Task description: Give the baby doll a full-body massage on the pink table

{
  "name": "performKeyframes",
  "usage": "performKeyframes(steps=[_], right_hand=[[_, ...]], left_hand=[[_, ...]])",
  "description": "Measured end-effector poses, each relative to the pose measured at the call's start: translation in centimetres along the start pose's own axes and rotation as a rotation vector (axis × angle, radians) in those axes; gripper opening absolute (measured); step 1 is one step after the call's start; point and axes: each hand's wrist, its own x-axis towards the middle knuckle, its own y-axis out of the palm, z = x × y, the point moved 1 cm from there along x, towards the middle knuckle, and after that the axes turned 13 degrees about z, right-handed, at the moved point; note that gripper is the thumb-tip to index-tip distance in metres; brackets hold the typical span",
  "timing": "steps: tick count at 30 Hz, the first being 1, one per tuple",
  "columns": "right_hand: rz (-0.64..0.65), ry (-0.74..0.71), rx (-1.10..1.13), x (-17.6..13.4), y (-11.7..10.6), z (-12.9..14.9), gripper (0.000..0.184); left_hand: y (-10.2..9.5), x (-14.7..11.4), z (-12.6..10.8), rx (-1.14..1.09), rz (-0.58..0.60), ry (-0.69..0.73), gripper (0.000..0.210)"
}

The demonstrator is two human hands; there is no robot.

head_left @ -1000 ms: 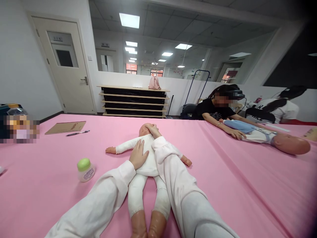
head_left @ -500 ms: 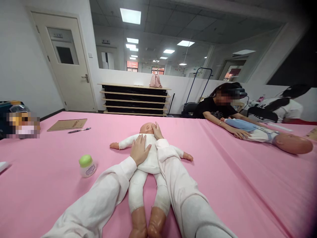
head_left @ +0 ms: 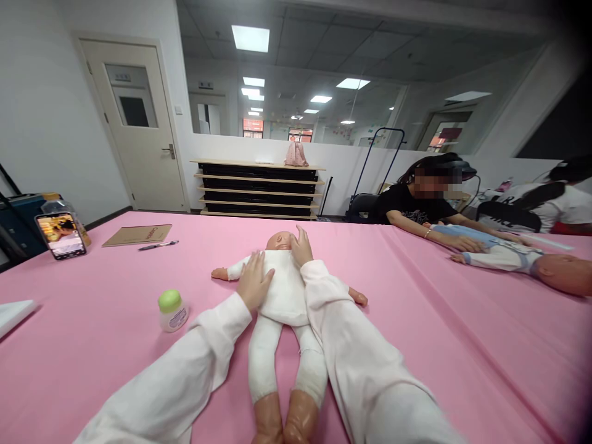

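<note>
A baby doll (head_left: pixel 284 290) in a white cloth suit lies on its back before me, its head at the far end and its feet toward me. My left hand (head_left: pixel 255 282) rests with fingers stretched out on the side of its chest, near the shoulder. Against the side of the doll's head lies my right hand (head_left: pixel 302 246), fingers extended; its palm side is hidden. To the left of my left sleeve stands a small cream jar (head_left: pixel 174 311) with a green lid.
A pink cloth (head_left: pixel 407 320) covers the table. Farther left are a phone (head_left: pixel 61 236) propped against a bottle, a brown notebook (head_left: pixel 137 235), a pen (head_left: pixel 158 245) and a white object (head_left: pixel 16 316). On the right, a person in black (head_left: pixel 416 203) handles another doll (head_left: pixel 522 253).
My left hand has slid left from the middle of the doll's chest to its side. My right hand stays by the head. The view has shifted slightly left.
</note>
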Motion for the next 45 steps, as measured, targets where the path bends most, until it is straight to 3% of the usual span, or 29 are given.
performKeyframes(steps=[2,4,6,9,13,16,19,22,25,27,28,30,32,37,42,45], right_hand=[[0.169,-0.188,-0.022,-3.2,-1.4,2.5,0.043],[0.426,-0.338,-0.046,-7.1,-2.6,4.5,0.036],[0.614,-0.351,-0.103,-10.6,-3.2,5.5,0.036],[0.779,-0.373,-0.241,-13.8,-2.7,5.7,0.044],[0.822,-0.365,-0.233,-14.6,-1.0,6.2,0.041],[0.84,-0.342,-0.013,-14.8,-0.2,7.6,0.037],[0.891,-0.1,0.472,-15.3,0.5,8.7,0.035],[0.909,0.291,1.03,-16.0,1.6,8.4,0.04],[0.91,0.572,1.368,-16.7,2.8,7.6,0.051],[0.894,0.619,1.472,-17.0,3.3,7.4,0.053],[0.88,0.614,1.504,-17.2,3.3,7.5,0.053],[0.848,0.61,1.53,-17.3,3.2,7.8,0.056],[0.81,0.646,1.515,-17.4,2.9,8.0,0.06],[0.805,0.747,1.476,-17.7,2.8,7.7,0.067],[0.856,0.698,1.533,-18.1,3.4,7.6,0.063],[0.81,0.697,1.523,-18.2,3.2,7.8,0.059]], left_hand=[[-2.4,-2.7,1.6,0.106,-0.216,0.064,0.053],[-4.6,-5.8,3.9,0.222,-0.448,0.107,0.053],[-6.2,-8.4,6.8,0.317,-0.6,0.057,0.058],[-7.2,-10.3,10.8,0.354,-0.615,-0.093,0.063],[-7.1,-10.5,13.8,0.15,-0.606,-0.197,0.081],[-5.8,-10.8,14.9,0.033,-0.609,-0.267,0.09],[-3.8,-11.2,15.7,0.096,-0.594,-0.262,0.09],[-2.3,-11.1,14.7,0.178,-0.519,-0.085,0.079],[-1.9,-10.8,10.1,0.328,-0.48,0.227,0.061],[-2.0,-10.8,5.7,0.518,-0.376,0.465,0.046],[-2.1,-10.9,3.6,0.594,-0.386,0.539,0.044],[-2.2,-11.2,0.3,0.68,-0.436,0.617,0.039],[-2.0,-11.3,-1.5,0.713,-0.458,0.649,0.038],[-1.1,-11.8,-1.5,0.719,-0.507,0.622,0.047],[-0.5,-12.1,-0.4,0.571,-0.493,0.606,0.044],[-0.7,-11.4,1.6,0.343,-0.469,0.405,0.046]])
